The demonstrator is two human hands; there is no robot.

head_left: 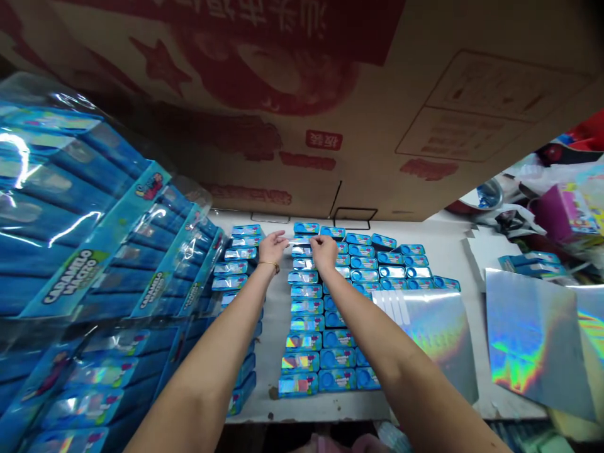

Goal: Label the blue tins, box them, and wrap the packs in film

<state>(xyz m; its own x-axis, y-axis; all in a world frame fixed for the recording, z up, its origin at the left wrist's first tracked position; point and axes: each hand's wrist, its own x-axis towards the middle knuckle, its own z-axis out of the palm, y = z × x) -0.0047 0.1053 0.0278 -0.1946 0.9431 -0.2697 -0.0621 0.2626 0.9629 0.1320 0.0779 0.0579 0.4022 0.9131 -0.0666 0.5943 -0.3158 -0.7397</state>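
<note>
My left hand (pixel 272 249), with a bracelet at its wrist, reaches in from the left of the near column of boxes. Its fingers are stretched toward the end of a small blue box (pixel 302 250) high in that column. From the other side, my right hand (pixel 324 253) pinches the edge of a shiny sticker strip (pixel 298 241) lying over a box. The thumb and fingertip are pressed together there. Several boxes lower in the column carry rainbow-reflecting stickers (pixel 302 341) on their left parts.
A holographic sticker sheet (pixel 436 327) lies beneath my right forearm; another shiny sheet (pixel 533 340) is farther right. Plastic-wrapped blue boxes (pixel 104 251) are stacked at left. A large cardboard carton (pixel 302 126) stands behind the white table (pixel 302 412). Clutter fills the right side.
</note>
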